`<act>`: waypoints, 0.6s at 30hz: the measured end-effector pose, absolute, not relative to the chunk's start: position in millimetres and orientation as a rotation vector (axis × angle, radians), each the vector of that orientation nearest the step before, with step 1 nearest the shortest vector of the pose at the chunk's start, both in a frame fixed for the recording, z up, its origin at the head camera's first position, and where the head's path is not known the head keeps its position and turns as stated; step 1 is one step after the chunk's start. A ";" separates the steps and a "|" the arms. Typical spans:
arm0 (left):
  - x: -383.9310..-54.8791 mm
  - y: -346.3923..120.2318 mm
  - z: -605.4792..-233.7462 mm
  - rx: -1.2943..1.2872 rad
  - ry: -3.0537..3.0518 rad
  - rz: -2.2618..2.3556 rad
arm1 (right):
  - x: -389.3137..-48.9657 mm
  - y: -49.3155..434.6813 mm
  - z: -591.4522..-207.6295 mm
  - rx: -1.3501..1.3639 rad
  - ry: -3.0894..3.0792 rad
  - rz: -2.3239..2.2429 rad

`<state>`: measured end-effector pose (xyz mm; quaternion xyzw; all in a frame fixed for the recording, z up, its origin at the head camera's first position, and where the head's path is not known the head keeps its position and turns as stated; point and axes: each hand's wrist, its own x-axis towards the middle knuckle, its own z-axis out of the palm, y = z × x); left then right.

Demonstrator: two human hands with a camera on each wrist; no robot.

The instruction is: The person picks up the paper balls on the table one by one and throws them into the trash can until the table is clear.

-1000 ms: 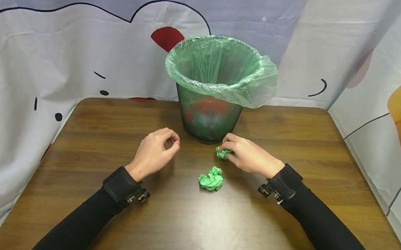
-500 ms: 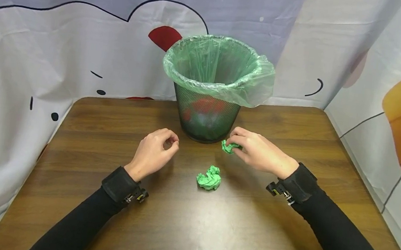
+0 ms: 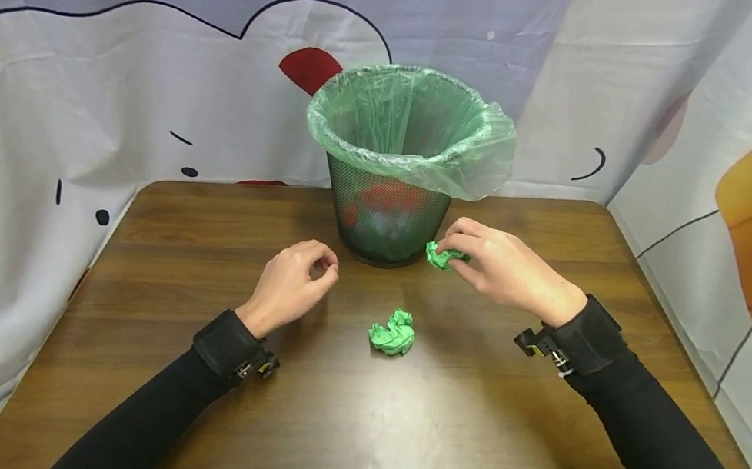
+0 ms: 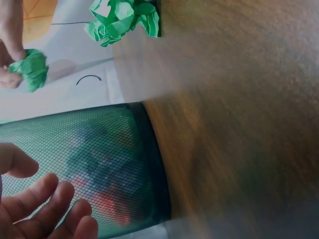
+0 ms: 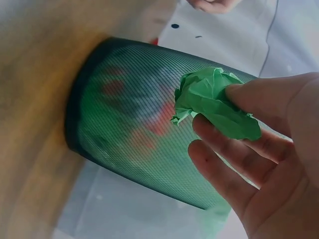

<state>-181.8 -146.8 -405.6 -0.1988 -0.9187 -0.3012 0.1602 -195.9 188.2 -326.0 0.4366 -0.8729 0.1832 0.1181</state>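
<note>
My right hand [image 3: 507,269] pinches a crumpled ball of green paper [image 5: 212,102] between thumb and fingers, in the air to the front right of the waste bin [image 3: 385,216]. A second crumpled green paper ball [image 3: 393,332] lies on the table between the two hands. To the left of the bin's base is my left hand [image 3: 294,285], its fingers loosely curved with nothing in them; the left wrist view shows a gap between the thumb and the fingertips [image 4: 65,191].
A green plastic liner [image 3: 489,155] covers the bin's rim and hangs over on the right. Red and other coloured shapes show through the dark mesh. The wooden table [image 3: 326,430] backs onto a printed curtain [image 3: 127,98].
The right hand has lifted its green paper ball off the table and moved it up and to the right. My left hand and the other paper ball stay in place.
</note>
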 end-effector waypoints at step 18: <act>-179.9 -150.3 -410.3 -0.549 -2.640 -0.863 | -187.9 191.5 -252.4 1.287 -2.284 0.361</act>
